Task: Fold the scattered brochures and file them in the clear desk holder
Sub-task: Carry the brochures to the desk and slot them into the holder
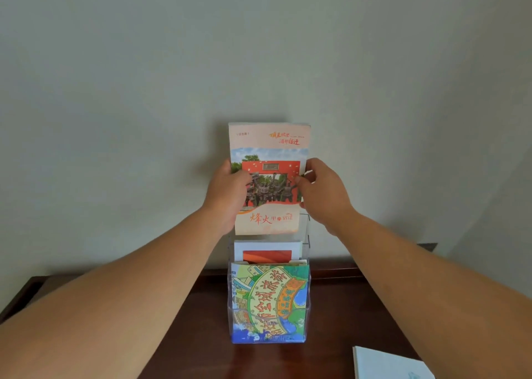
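Two bare forearms reach in from the bottom corners. At the lower right a pale blue sheet (385, 364) lies on the desk (345, 306), cut off by the frame. The left hand (227, 194) grips the orange brochure (270, 148) by its left edge, thumb on the cover and fingers hidden behind. The right hand (322, 191) pinches the right edge. The brochure stands upright over the back tier of the clear holder (307, 246); whether its foot is inside is hard to tell. A green brochure (267, 298) fills the front pocket, and behind it a white-and-red brochure (267, 253) shows only its top.
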Demonstrator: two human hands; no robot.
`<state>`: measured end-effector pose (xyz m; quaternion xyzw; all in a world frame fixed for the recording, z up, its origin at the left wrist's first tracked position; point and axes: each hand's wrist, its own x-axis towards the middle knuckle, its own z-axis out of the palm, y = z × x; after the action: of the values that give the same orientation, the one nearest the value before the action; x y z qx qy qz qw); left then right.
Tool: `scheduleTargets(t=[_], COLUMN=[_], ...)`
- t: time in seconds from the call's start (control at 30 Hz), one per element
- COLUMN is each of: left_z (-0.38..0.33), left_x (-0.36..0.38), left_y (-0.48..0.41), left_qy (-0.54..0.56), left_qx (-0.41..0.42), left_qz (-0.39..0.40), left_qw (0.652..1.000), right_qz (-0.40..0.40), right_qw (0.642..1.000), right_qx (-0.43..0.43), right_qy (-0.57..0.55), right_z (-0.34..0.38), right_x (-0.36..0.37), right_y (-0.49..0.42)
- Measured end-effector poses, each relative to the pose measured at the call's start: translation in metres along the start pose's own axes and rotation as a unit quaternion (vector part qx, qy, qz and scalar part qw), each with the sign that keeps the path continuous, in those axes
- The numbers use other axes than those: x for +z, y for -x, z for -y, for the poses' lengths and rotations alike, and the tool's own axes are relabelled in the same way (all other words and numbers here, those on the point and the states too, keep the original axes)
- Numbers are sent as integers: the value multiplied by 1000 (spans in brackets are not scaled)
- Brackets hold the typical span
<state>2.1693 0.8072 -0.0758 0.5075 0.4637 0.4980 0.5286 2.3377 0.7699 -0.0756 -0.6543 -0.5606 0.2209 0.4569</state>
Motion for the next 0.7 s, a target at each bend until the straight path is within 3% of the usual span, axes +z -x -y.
scheduleTargets(t=[0.33, 0.57, 0.7], left_z=[42, 54, 57], left_x=[-4, -12, -16], left_y=[9, 19, 19], left_qy=[-29, -195, -243], left_qx=[-52, -21, -44], left_qz=[19, 3, 16], left_qw=[998, 981, 969], right_qz=[56, 63, 68], right_qw=[998, 995, 993], right_qx=[22, 47, 63], right_qy=[2, 65, 72], right_z=[-40, -63, -64], right_x=[9, 21, 23], right_y=[20, 31, 32])
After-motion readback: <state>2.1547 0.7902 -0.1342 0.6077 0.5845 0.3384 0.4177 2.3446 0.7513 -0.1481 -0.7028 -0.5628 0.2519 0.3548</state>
